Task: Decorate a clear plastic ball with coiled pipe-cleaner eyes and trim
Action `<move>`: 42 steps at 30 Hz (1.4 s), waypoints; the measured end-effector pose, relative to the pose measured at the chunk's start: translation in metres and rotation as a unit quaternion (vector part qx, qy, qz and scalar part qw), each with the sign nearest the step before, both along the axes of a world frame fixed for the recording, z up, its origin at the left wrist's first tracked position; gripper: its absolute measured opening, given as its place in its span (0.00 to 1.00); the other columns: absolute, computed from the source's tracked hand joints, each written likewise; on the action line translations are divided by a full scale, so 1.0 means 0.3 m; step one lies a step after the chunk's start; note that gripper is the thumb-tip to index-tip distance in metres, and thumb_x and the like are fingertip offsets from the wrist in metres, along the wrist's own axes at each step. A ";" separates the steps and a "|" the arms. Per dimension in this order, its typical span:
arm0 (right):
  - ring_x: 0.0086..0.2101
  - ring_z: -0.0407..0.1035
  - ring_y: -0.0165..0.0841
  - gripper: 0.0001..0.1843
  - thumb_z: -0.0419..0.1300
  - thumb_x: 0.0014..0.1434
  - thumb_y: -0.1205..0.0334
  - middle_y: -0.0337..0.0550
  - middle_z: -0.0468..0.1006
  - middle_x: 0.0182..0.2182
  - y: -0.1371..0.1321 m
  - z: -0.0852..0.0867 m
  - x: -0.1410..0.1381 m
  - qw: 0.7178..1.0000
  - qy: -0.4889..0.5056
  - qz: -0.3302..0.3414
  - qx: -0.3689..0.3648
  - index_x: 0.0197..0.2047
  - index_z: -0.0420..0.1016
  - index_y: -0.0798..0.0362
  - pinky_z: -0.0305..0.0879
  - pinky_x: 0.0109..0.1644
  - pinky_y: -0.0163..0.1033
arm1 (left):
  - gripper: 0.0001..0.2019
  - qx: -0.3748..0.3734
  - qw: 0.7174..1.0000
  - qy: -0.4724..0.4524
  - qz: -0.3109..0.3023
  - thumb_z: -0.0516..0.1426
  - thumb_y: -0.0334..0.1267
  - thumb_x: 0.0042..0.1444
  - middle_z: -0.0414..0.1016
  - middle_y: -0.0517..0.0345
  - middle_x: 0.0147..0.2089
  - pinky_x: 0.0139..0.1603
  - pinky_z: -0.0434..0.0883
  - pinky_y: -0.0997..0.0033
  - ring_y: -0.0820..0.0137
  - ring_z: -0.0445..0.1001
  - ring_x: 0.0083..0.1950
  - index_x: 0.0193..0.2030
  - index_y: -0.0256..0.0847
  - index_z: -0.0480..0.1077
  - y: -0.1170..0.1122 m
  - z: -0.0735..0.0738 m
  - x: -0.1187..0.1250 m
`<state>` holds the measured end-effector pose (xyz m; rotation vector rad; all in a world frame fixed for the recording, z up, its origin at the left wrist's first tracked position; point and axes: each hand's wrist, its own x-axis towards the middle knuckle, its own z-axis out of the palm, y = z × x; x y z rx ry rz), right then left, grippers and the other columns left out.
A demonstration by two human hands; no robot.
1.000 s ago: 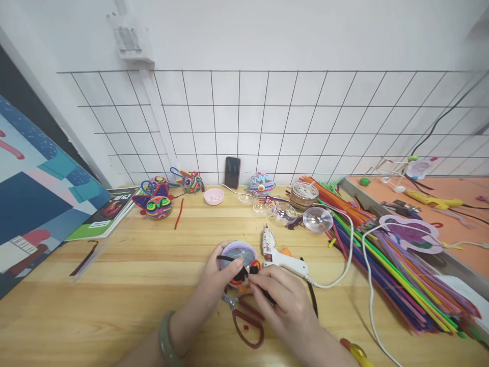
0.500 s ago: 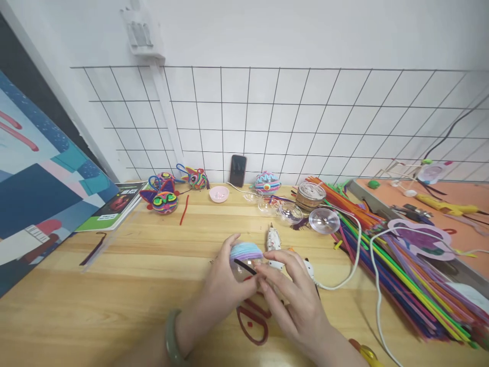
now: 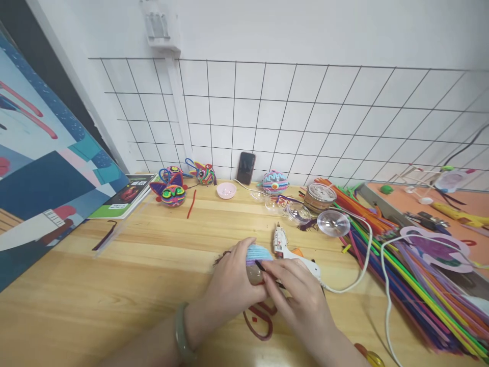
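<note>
My left hand (image 3: 233, 280) is wrapped round a clear plastic ball (image 3: 254, 274) whose top is covered with light blue and purple pipe cleaner (image 3: 259, 253). Between the thumb and fingertips of my right hand (image 3: 301, 295) is a black pipe cleaner (image 3: 260, 265), its short end resting against the ball just below the purple band. The rest of that strip is mostly hidden by my fingers. Below the hands, a bent dark red pipe cleaner shape (image 3: 263, 336) lies on the table. Just beyond my right hand is a white hot glue gun (image 3: 280, 242).
Pipe cleaner bundles (image 3: 412, 285) and a white cord (image 3: 370, 255) fill the right side. Clear half shells (image 3: 333, 223), a ribbon spool (image 3: 320, 196), a pink dish (image 3: 226, 190), a phone (image 3: 246, 168) and finished animal ornaments (image 3: 172, 194) stand along the back.
The view has shifted, so the scene sits further right. My right fingers now pinch close to the black pipe cleaner's tip, with less of it showing. My left hand still holds the ball.
</note>
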<state>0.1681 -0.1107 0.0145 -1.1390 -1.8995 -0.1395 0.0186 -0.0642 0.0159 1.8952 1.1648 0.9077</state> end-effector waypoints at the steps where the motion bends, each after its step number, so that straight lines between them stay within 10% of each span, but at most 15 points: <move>1: 0.33 0.71 0.35 0.13 0.55 0.60 0.70 0.46 0.77 0.33 -0.002 0.000 -0.002 1.000 -0.001 0.001 -0.003 0.47 0.72 0.52 0.68 0.35 0.42 | 0.35 0.006 1.000 0.012 -0.001 0.63 0.39 0.38 0.70 0.46 0.53 0.55 0.60 0.54 0.51 0.68 0.53 0.57 0.41 0.62 0.001 0.001 0.001; 14: 0.30 0.67 0.33 0.12 0.53 0.60 0.71 0.44 0.74 0.28 -0.005 0.017 -0.003 0.997 -0.069 0.013 0.022 0.43 0.73 0.51 0.64 0.31 0.39 | 0.32 0.016 1.000 0.018 -0.020 0.63 0.38 0.36 0.71 0.48 0.50 0.53 0.61 0.55 0.51 0.68 0.52 0.53 0.43 0.65 0.017 -0.011 -0.006; 42: 0.28 0.68 0.32 0.08 0.53 0.60 0.64 0.40 0.73 0.27 -0.014 0.025 0.005 0.971 0.043 -0.031 -0.235 0.32 0.72 0.51 0.64 0.31 0.36 | 0.43 -0.083 0.987 0.013 -0.136 0.68 0.48 0.31 0.68 0.48 0.54 0.57 0.63 0.57 0.55 0.67 0.55 0.57 0.41 0.62 0.059 -0.018 -0.032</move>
